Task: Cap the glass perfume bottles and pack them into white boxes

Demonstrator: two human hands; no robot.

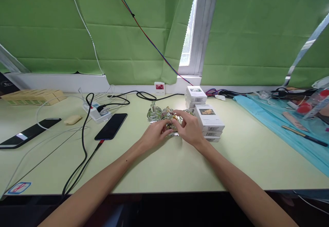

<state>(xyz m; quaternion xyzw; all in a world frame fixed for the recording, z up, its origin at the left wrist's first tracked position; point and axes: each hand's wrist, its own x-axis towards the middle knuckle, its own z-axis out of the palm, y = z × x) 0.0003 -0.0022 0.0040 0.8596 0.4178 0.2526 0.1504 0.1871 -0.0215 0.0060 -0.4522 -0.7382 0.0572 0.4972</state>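
Both my hands meet over a small clear glass bottle (pixel 174 134) that stands on the table. My left hand (pixel 156 131) curls round its left side, with thumb and fingertips against it. From the right, my right hand (pixel 190 128) holds its upper part, close to a gold-coloured top (pixel 175 117). The fingers cover much of this bottle. Just behind stand a glass bottle with a clear neck (pixel 153 112) and a gold-tipped glass bottle (pixel 168 110). Right beside my right hand is a front stack of white boxes (pixel 210 119), with a second stack of white boxes (pixel 196 95) behind it.
Left of my hands lie a dark phone (pixel 111 126) on a cable, a power strip (pixel 97 112), a pale earphone-like case (pixel 72 120) and another dark device (pixel 28 133). A small white box (pixel 159 88) stands at the back. Blue sheeting (pixel 277 124) with loose items covers the right side.
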